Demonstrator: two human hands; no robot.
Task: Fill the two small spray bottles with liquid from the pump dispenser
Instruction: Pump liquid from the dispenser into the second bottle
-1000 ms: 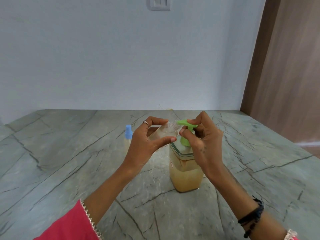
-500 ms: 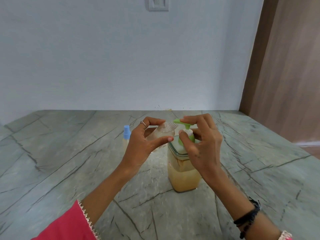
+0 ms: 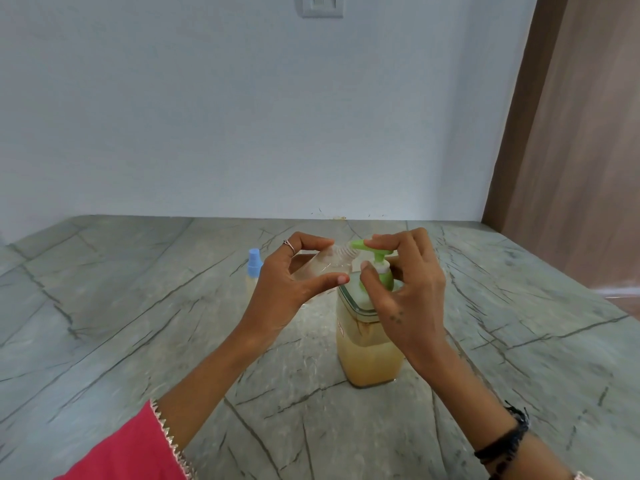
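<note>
A square clear pump dispenser [image 3: 367,355] with yellowish liquid stands on the marble counter, topped by a green pump head [image 3: 372,249]. My left hand [image 3: 294,289] grips a small clear open spray bottle [image 3: 323,266], tilted so its threaded neck meets the green nozzle tip. My right hand [image 3: 405,289] rests its fingers on top of the pump head, thumb by the green collar. A second small bottle with a blue cap [image 3: 254,268] stands behind my left hand, mostly hidden.
The grey veined marble counter [image 3: 138,341] stretches to a pale wall with a switch plate [image 3: 322,5]. A brown wooden panel [image 3: 571,150] rises at the right, where the counter ends.
The pump head has risen from its pressed position. My right fingers stay on it, and my left hand keeps the bottle neck at the nozzle.
</note>
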